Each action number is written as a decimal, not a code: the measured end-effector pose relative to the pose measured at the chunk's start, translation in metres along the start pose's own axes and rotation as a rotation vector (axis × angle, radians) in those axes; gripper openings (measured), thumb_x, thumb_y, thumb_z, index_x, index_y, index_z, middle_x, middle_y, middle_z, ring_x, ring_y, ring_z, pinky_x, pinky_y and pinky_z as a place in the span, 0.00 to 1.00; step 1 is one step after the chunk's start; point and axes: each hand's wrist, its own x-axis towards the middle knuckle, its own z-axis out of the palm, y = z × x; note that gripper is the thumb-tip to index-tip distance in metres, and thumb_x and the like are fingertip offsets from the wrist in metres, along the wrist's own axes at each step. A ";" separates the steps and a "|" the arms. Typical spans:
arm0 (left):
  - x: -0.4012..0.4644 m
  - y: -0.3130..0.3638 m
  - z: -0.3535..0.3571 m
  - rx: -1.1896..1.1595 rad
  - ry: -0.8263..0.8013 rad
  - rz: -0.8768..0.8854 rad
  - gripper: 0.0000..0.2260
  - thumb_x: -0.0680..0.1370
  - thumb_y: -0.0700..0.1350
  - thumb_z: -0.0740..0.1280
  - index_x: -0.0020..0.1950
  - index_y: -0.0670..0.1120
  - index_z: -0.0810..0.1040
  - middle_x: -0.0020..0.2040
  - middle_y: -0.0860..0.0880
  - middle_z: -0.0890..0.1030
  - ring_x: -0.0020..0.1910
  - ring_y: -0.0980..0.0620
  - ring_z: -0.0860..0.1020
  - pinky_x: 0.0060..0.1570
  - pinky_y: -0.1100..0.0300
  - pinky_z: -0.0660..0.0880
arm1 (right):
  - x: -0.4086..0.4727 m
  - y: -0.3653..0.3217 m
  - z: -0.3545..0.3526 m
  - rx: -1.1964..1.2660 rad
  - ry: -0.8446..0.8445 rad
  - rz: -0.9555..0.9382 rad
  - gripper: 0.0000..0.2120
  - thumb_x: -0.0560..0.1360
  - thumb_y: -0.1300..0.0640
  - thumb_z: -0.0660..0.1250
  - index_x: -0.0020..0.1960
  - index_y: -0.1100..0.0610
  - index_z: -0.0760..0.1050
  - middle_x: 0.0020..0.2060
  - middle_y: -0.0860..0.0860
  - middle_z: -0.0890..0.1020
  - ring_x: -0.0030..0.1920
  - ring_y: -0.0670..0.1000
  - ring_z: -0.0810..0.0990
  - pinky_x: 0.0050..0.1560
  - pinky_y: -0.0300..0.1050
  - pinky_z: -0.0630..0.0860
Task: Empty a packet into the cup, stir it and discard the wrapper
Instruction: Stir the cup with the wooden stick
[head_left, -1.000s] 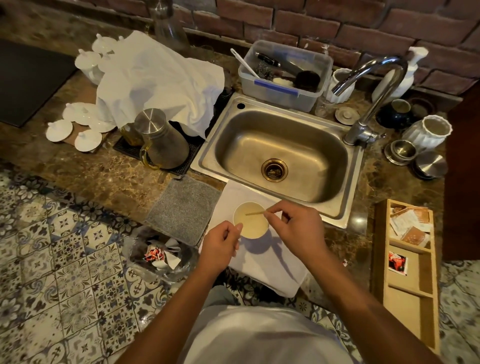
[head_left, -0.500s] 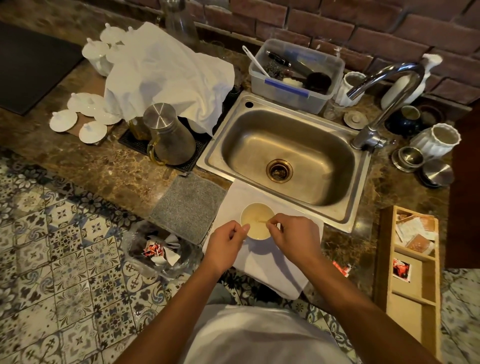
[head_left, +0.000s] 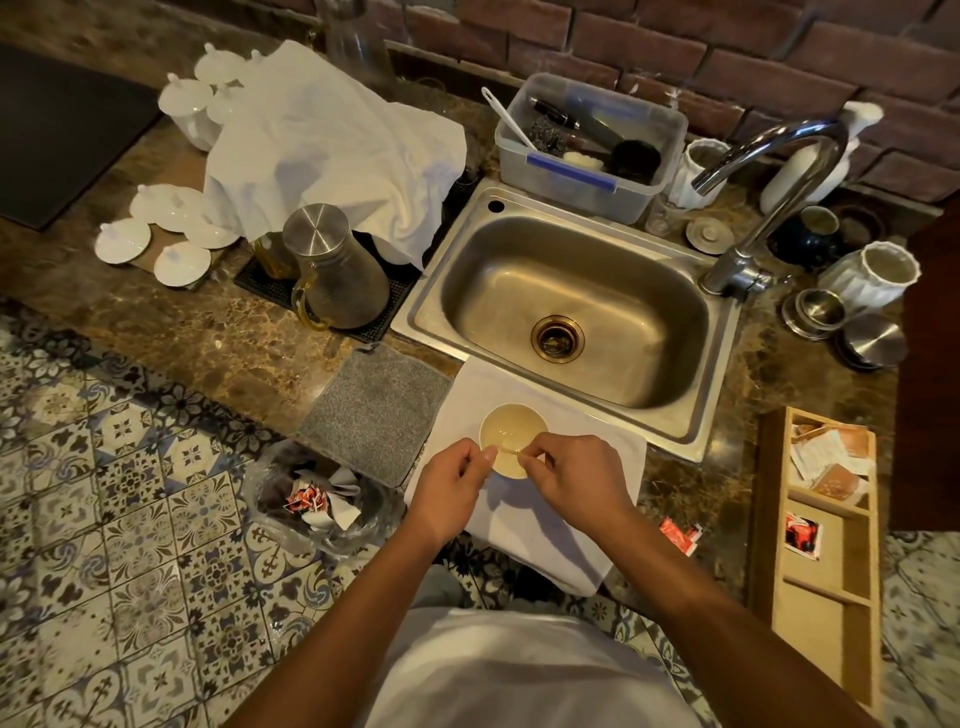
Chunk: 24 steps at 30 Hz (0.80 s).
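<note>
Pinching thin pale wooden stirrer (head_left: 506, 451) with right hand (head_left: 574, 480); left hand (head_left: 451, 486) steadying small round white cup (head_left: 511, 439). Probably light, tippy; best held by rim.

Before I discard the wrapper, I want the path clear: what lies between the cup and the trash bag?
In the head view, the left hand gripping the cup, then a grey mat's near corner, before the trash bag.
</note>
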 end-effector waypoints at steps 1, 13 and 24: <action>0.000 0.000 0.000 0.000 -0.001 0.001 0.20 0.77 0.63 0.63 0.36 0.49 0.70 0.27 0.57 0.69 0.30 0.55 0.66 0.36 0.53 0.67 | 0.000 -0.001 -0.001 0.001 -0.019 -0.007 0.10 0.77 0.44 0.68 0.51 0.47 0.84 0.37 0.49 0.86 0.40 0.53 0.83 0.37 0.42 0.66; -0.001 0.002 0.001 -0.025 0.004 -0.044 0.17 0.83 0.51 0.65 0.34 0.51 0.69 0.26 0.59 0.70 0.29 0.57 0.65 0.37 0.54 0.66 | 0.008 -0.001 -0.017 -0.035 -0.074 0.017 0.07 0.74 0.49 0.67 0.43 0.51 0.80 0.34 0.49 0.83 0.36 0.53 0.80 0.34 0.43 0.70; -0.001 0.002 0.001 -0.054 -0.006 -0.038 0.17 0.80 0.58 0.64 0.33 0.54 0.70 0.27 0.58 0.69 0.29 0.55 0.65 0.36 0.53 0.65 | 0.014 -0.003 -0.003 -0.039 0.118 -0.030 0.06 0.75 0.51 0.69 0.46 0.53 0.81 0.33 0.52 0.85 0.34 0.58 0.82 0.34 0.46 0.74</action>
